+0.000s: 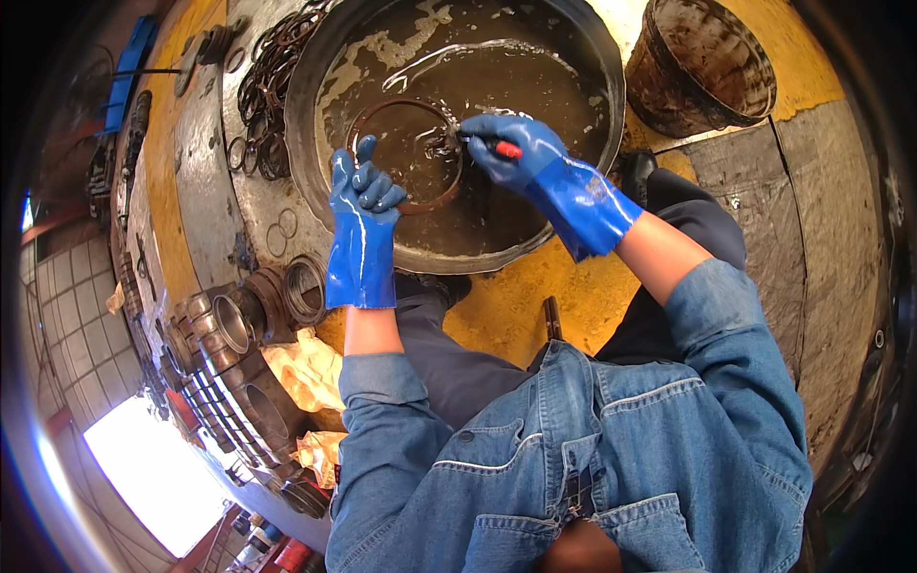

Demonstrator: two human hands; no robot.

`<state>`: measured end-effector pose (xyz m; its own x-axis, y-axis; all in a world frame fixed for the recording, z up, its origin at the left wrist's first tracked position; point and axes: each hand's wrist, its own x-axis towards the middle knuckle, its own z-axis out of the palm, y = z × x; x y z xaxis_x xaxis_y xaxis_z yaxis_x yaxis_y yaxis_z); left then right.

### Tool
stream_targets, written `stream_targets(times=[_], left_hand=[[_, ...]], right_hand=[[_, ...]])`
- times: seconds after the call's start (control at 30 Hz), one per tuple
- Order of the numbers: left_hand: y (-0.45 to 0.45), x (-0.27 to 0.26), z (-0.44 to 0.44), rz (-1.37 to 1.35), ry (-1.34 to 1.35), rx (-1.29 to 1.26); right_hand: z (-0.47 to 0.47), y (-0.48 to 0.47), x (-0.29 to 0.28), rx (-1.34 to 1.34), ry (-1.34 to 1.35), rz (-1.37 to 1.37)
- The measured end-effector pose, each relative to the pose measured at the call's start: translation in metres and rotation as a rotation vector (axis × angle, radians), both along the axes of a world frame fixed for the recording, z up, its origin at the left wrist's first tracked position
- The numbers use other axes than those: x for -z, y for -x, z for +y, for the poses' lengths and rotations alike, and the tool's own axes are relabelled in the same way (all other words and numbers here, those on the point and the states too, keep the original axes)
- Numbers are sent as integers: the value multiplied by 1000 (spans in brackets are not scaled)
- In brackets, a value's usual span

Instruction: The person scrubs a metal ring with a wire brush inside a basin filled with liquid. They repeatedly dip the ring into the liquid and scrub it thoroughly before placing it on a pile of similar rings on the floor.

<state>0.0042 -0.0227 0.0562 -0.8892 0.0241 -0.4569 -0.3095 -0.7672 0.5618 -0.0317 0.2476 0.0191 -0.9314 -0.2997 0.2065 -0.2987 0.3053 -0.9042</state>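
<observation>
My left hand (364,229), in a wet blue rubber glove, has its fingers curled at the lower left of a thin brown metal ring (405,102). The glove hides that part of the ring. A red-handled tool (509,149) is in my right hand (526,154), gloved the same way. Its dark working end meets the right side of the ring, where the liquid looks stirred; the kind of tool cannot be made out. Both hands are over a wide round metal basin (306,107) of murky brown liquid (494,79) with pale scum.
A grimy bucket (645,79) stands right of the basin. Left lie a heap of dark rings (269,93) and two thin rings (281,233). Metal cylinders (236,322) and crumpled brown paper (308,365) are at lower left. My legs straddle the yellow floor (501,294).
</observation>
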Motion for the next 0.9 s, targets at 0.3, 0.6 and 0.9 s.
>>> stream_targets(times=[0.3,0.6,0.9], left_hand=[[-5,15,5,-116,41,32],[-12,5,31,-168,394,35],[-18,4,33,-63,273,88]], right_hand=[[15,43,27,388,181,-633],[-21,22,-42,-175,617,-478],[-25,37,-43,130,386,-484]])
